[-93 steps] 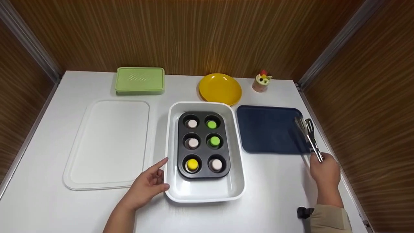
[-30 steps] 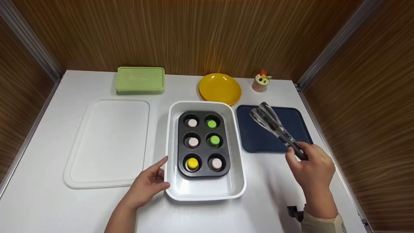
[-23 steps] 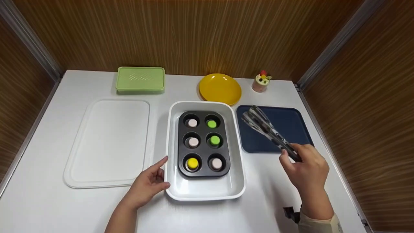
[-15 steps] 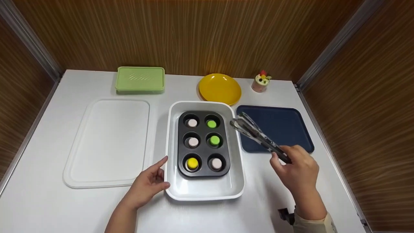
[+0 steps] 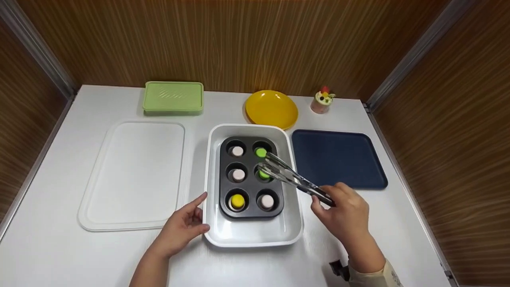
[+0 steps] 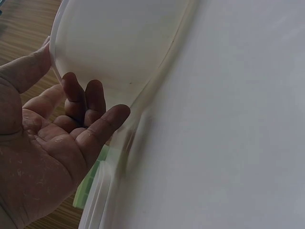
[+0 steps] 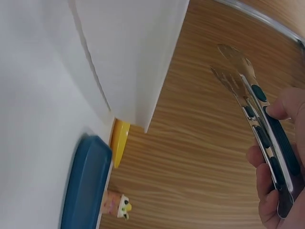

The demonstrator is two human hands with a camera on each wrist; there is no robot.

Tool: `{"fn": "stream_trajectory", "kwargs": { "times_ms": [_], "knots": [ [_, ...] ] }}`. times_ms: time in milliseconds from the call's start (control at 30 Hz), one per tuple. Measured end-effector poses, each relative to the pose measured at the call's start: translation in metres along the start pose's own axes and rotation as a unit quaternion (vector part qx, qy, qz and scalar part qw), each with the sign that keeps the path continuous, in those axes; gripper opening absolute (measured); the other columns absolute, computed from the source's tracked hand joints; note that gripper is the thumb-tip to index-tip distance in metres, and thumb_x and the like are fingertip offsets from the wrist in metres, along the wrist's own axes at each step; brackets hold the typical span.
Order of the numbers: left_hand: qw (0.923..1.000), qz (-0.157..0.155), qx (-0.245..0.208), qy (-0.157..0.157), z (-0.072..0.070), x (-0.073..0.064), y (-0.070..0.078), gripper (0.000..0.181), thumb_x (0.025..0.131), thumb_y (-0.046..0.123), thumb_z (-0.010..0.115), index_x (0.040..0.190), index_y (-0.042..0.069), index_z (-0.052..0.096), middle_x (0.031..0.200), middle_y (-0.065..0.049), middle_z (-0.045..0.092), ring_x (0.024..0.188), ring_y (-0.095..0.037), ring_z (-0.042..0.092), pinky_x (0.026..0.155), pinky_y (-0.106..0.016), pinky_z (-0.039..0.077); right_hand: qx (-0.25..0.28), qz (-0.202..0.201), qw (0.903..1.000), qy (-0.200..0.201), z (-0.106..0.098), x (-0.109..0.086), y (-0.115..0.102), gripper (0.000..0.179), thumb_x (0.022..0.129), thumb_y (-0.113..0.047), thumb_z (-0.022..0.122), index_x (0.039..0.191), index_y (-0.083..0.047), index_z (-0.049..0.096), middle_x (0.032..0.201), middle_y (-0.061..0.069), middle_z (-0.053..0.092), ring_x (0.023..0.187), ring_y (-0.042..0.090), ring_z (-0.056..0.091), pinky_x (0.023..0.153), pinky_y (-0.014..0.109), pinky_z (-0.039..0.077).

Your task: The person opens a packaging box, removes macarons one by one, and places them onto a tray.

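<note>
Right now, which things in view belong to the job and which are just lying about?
Seem part of the job:
tongs, held in the right hand over the muffin pan
six round pieces in the pan's cups
white tub around the pan, left hand at its side

Apparently just lying about:
navy tray
yellow plate
dessert cup
green box
white tray

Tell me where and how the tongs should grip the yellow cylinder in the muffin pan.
I'd take the yellow cylinder by its upper sides, coming down from above with the tongs spread around it. Its round top faces up, and it sits sunk in the muffin pan, walled in all round, so a sideways approach looks blocked.
</note>
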State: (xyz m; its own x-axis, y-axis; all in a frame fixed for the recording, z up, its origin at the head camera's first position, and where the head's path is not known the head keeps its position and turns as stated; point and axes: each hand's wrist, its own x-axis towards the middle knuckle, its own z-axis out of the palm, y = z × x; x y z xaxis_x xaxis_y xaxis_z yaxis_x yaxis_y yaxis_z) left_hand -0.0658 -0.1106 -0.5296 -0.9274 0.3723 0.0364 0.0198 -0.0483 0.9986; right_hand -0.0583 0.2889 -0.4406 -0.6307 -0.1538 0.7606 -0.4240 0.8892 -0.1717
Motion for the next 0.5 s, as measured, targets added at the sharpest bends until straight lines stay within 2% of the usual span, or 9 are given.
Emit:
{"fn": "stream_trajectory", "kwargs": {
  "times_ms": [267, 500],
  "knots": [
    [1.0000, 0.001, 0.004, 0.003, 0.001, 0.000, 0.002, 0.080, 0.087, -0.010, 0.079, 0.157, -0.011, 0.040, 0.094, -0.014, 0.056, 0.087, -0.016, 0.055, 0.076, -0.021, 0.050, 0.008, -0.028, 0.9994, -0.020, 0.011, -0.004, -0.008, 0.018, 0.066, -0.014, 0.082, 0.084, -0.010, 0.078, 0.071, -0.002, 0.058, 0.055, 0.012, 0.045, 0.044, 0.035, 0.039],
    [0.9999, -0.004, 0.014, 0.005, 0.001, 0.000, 0.002, 0.081, 0.087, -0.008, 0.080, 0.157, -0.010, 0.040, 0.091, -0.013, 0.057, 0.084, -0.013, 0.054, 0.071, -0.020, 0.048, 0.015, -0.034, 0.9983, -0.046, 0.017, -0.008, -0.015, 0.019, 0.064, -0.014, 0.085, 0.082, -0.014, 0.078, 0.070, -0.006, 0.056, 0.057, 0.006, 0.044, 0.044, 0.029, 0.039]
  ]
}}
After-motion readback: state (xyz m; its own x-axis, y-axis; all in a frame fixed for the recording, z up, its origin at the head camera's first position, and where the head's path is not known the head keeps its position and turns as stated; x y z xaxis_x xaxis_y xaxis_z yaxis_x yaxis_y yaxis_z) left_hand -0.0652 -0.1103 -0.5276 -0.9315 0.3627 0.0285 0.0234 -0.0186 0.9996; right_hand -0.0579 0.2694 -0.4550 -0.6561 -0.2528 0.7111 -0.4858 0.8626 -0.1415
